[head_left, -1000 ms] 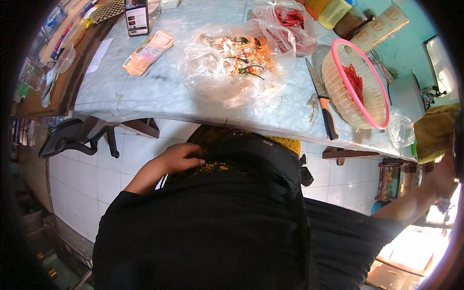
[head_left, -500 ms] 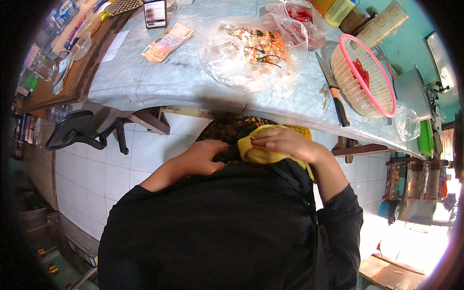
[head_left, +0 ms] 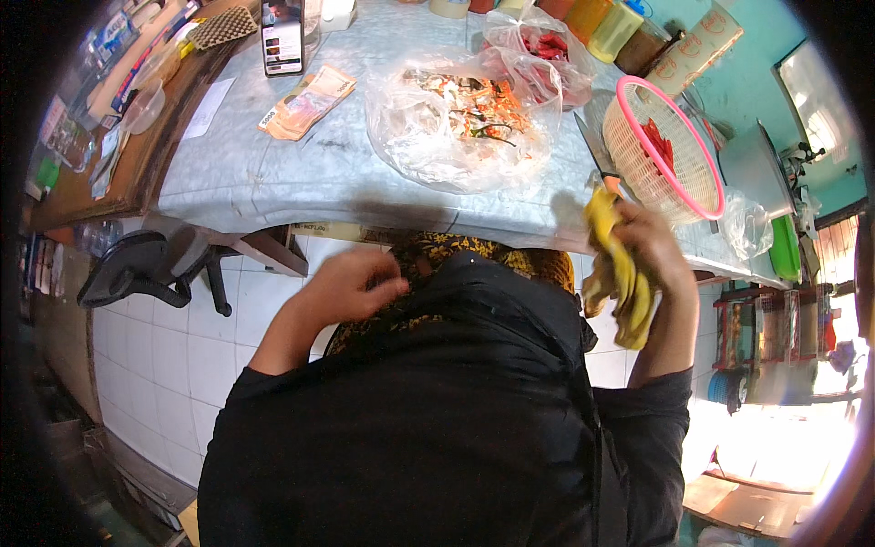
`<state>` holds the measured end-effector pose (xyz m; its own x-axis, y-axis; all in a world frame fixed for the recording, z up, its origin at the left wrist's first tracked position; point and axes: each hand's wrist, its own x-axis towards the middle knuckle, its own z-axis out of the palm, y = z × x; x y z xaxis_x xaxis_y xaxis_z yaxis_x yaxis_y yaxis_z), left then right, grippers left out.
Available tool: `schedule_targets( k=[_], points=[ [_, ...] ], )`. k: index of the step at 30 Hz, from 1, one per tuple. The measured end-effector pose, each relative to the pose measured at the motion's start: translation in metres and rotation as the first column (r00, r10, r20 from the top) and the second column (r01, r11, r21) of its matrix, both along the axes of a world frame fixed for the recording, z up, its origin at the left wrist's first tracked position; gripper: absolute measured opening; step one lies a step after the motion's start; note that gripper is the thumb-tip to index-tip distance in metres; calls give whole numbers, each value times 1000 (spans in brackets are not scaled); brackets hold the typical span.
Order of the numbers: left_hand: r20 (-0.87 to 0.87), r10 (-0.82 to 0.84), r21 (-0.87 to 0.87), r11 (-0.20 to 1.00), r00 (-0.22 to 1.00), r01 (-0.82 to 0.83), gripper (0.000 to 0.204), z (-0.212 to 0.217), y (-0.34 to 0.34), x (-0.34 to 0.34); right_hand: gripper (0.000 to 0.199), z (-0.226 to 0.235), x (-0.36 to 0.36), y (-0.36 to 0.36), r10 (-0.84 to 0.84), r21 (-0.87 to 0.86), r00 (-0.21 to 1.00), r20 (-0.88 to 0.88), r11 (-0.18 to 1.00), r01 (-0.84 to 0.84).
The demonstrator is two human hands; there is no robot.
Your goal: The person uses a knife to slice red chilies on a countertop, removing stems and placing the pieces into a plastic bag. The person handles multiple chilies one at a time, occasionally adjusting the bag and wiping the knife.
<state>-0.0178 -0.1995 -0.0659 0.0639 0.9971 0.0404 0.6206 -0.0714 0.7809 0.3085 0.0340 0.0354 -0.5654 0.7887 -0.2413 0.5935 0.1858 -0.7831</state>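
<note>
The right hand (head_left: 658, 248) is closed around a yellow cloth (head_left: 623, 281), pinching it in folds between the fingers and the palm. The cloth lies on the left side of that hand: a short end sticks up above the grip, and the longer, bunched part hangs below it, out past the table's front edge. Blur hides just where each fingertip presses.

The left hand (head_left: 357, 284) is well apart from the cloth, over the lap at the patterned skirt (head_left: 460, 244). Its fingers bend loosely, with the thumb standing off from them; it is blurred too, and whether it touches the skirt I cannot tell.

The upper end of the cloth overlaps the handle of a knife (head_left: 592, 150) on the table (head_left: 264, 187); contact between them cannot be made out. Just right of the knife, a basket (head_left: 625, 150) with a pink rim holds red chillies (head_left: 658, 146). To the left, a clear bag (head_left: 424, 164) lies spread under food scraps (head_left: 492, 105). Farther left are banknotes (head_left: 310, 102), with a phone (head_left: 283, 41) upright behind them.
</note>
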Motion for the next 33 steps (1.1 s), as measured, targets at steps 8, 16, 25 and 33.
schedule_targets(
  k=[8,16,25,33],
  points=[
    [-503,410,689,722,761,66,39,32,81,-7,32,-58,-66,82,-130,620,991,-15,777,111],
    [-404,493,647,749,771,-139,14,51,154,-36,34,-76,-85,33,-183,826,883,432,472,-307],
    [-197,493,403,829,848,-388,28,98,205,-30,54,-55,-113,-39,206,750,829,521,354,-559],
    [-43,453,436,810,890,-391,17,92,161,20,58,-48,-215,-61,496,512,810,313,630,-584]
  ],
)
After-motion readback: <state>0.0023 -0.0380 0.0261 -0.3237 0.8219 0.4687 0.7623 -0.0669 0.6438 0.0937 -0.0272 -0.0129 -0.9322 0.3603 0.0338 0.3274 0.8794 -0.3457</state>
